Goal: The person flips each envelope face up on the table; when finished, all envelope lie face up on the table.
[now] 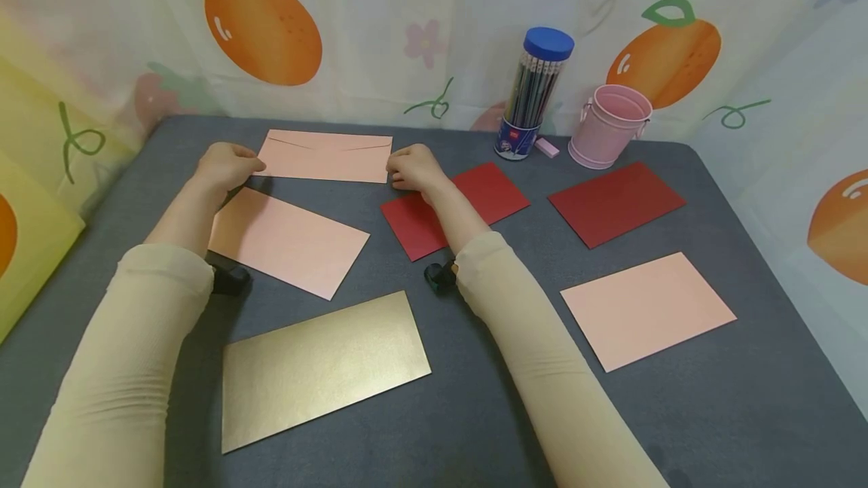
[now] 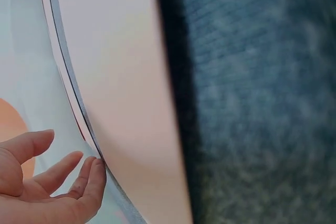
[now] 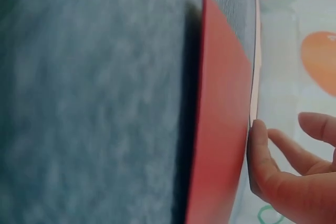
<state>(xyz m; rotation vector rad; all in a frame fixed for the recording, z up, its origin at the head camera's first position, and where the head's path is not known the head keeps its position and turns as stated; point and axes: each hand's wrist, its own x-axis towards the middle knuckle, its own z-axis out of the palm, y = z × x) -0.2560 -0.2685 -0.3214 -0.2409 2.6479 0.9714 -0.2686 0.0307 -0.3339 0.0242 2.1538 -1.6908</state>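
Observation:
A pale pink envelope (image 1: pixel 325 158) lies flap side up at the back of the dark grey table, its flap lines showing. At its left end is my left hand (image 1: pixel 227 164), fingertips right at the edge. My right hand (image 1: pixel 415 169) is at the opposite end, fingertips close to that edge. Both wrist views show thumb and fingers spread apart and loosely bent. Under the right forearm lies a red envelope (image 1: pixel 490 190), partly covered. Just below the left hand, a second pink envelope (image 1: pixel 291 239) lies at a slant.
A gold envelope (image 1: pixel 325 367) lies at the front. On the right are another red envelope (image 1: pixel 615 204) and a pink one (image 1: pixel 647 311). Behind them stand a blue-lidded tub of pencils (image 1: pixel 532 96), a pink eraser (image 1: pixel 546 147) and a pink bucket (image 1: pixel 606 130), near the fruit-print curtain (image 1: pixel 366 36).

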